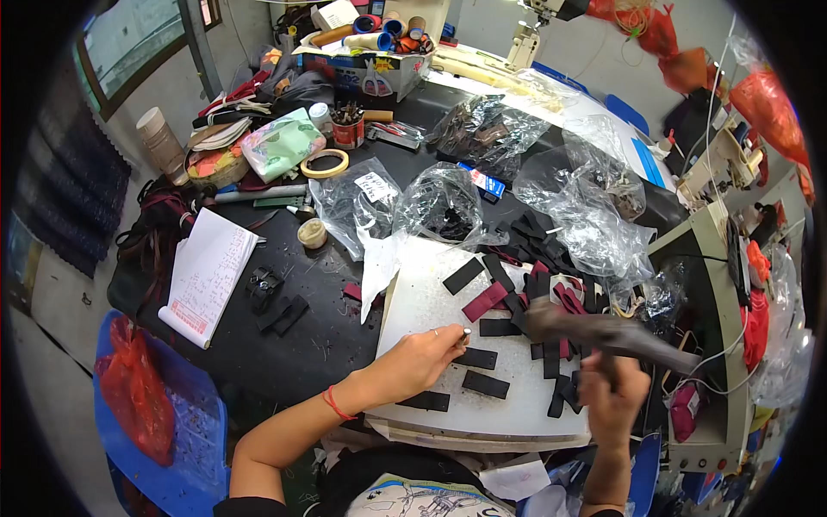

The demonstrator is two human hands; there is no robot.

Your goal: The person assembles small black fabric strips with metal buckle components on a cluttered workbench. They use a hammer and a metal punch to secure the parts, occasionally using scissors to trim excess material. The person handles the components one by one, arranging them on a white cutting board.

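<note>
My right hand (612, 395) grips the handle of a hammer (633, 334), smeared by motion and raised over the right side of a white board (413, 302). In my left hand (413, 366) a short metal punch (466, 333) is pinched, its top end showing above the fingers. Below it lies a black strip (478, 358), partly covered by that hand. Another black strip (486, 384) rests just nearer, and a third (426, 401) sits by my left wrist. Further black pieces and a maroon strip (484, 302) are piled on the board's far and right parts.
Clear plastic bags (594, 233) lie beyond the board. To the left are a notepad (207, 276), a tape roll (325, 164) and a small round tub (312, 233). A blue chair (207, 431) with a red bag (138, 396) stands at near left; a sewing machine (524, 43) is at the back.
</note>
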